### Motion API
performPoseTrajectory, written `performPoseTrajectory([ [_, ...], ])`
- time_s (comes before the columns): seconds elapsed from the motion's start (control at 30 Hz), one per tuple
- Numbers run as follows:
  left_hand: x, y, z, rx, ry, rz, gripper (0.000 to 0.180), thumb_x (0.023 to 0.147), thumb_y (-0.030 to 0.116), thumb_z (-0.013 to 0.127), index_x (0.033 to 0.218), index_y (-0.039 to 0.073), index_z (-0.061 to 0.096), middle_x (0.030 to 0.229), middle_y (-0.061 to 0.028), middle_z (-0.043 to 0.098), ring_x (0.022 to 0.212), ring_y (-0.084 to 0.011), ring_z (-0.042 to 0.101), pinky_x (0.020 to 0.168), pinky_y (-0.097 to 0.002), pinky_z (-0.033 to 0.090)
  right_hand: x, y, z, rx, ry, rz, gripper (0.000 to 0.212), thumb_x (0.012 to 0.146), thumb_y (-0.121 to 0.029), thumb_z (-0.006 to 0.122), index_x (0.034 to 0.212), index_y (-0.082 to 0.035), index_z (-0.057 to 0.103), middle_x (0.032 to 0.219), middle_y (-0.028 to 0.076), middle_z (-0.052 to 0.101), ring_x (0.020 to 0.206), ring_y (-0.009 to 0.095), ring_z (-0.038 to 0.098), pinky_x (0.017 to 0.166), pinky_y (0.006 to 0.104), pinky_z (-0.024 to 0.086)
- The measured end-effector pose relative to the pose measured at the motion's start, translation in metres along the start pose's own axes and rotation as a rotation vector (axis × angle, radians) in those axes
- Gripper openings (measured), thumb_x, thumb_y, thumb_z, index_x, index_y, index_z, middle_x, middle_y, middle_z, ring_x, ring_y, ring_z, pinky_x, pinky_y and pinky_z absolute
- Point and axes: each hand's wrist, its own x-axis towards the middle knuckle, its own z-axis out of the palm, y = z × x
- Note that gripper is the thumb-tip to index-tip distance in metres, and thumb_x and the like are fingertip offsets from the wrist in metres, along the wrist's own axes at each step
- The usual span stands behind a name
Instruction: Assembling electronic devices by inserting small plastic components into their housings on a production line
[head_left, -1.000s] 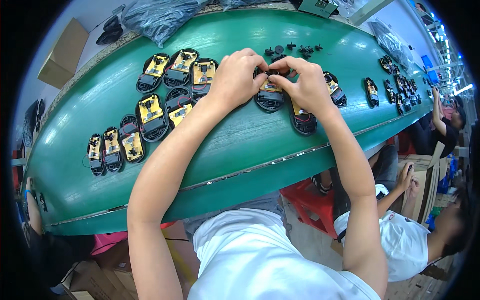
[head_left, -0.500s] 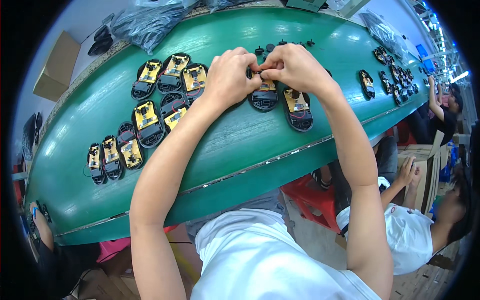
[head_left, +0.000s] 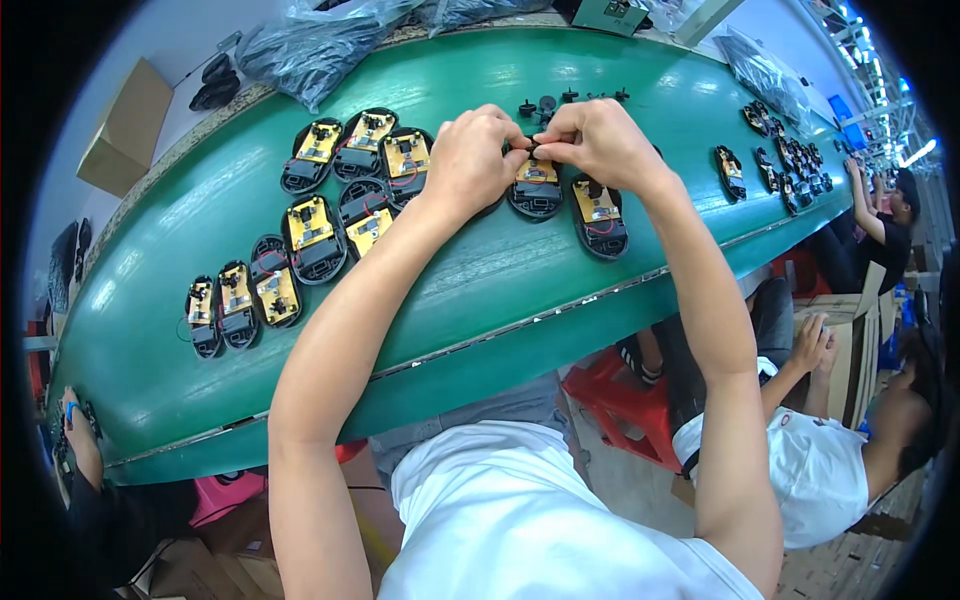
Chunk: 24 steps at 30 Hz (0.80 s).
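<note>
An opened computer mouse base with a yellow circuit board lies on the green bench, below my fingertips. My left hand and my right hand meet at its far end, both closed in a pinch. Between them shows a small black part, mostly covered by my fingers, at the end of the board; its kind is hard to make out. Another opened mouse base, with a red wire, sits just below my right hand. Loose small black wheel-like parts lie beyond my fingers.
Several opened mouse bases stand in groups to the left, partly behind my left forearm. More are spread along the green bench on the right. Clear plastic bags rest at the far edge. A seated person is near my right side.
The whole view has shifted slightly, so the bench and the mouse bases sit a little further right. My fingertips have drawn closer together over the same mouse base.
</note>
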Motion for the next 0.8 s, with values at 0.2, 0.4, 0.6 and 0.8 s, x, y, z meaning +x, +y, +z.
performPoseTrajectory([
  [0.2,0.005,0.004,-0.001,-0.006,-0.024,-0.029,0.014,0.077,0.014,0.080,0.086,0.004,0.077,0.103,-0.0122,0.072,0.092,-0.0345,0.069,0.083,-0.0428,0.054,0.030,0.001,-0.019,0.199,-0.336,0.219,0.020,0.079,-0.014,0.081,0.092,0.001,0.078,0.079,0.011,0.074,0.068,0.017,0.067,0.066,0.0325,0.053],
  [0.4,-0.004,-0.001,-0.011,0.110,-0.016,0.062,0.031,0.083,0.018,0.076,0.111,0.006,0.072,0.108,-0.0126,0.071,0.105,-0.0351,0.065,0.090,-0.0470,0.051,-0.011,-0.010,-0.002,-0.097,0.100,-0.059,0.018,0.084,-0.012,0.078,0.100,-0.004,0.077,0.083,0.011,0.073,0.071,0.016,0.069,0.067,0.0331,0.054],
  [0.6,-0.010,-0.007,-0.061,0.135,-0.024,0.180,0.025,0.087,0.011,0.069,0.112,0.006,0.071,0.110,-0.0151,0.070,0.112,-0.0342,0.062,0.097,-0.0462,0.047,-0.027,0.009,-0.008,-0.091,0.116,0.092,0.027,0.082,-0.007,0.076,0.109,-0.004,0.074,0.099,0.011,0.075,0.081,0.020,0.069,0.077,0.0333,0.056],
  [0.8,-0.031,-0.007,-0.069,0.186,-0.122,0.302,0.018,0.088,0.007,0.067,0.105,0.004,0.071,0.114,-0.0096,0.068,0.115,-0.0316,0.061,0.101,-0.0434,0.044,-0.021,0.004,-0.001,-0.213,0.060,0.025,0.023,0.081,-0.011,0.077,0.104,-0.006,0.076,0.090,0.013,0.071,0.080,0.029,0.069,0.078,0.0398,0.056],
])
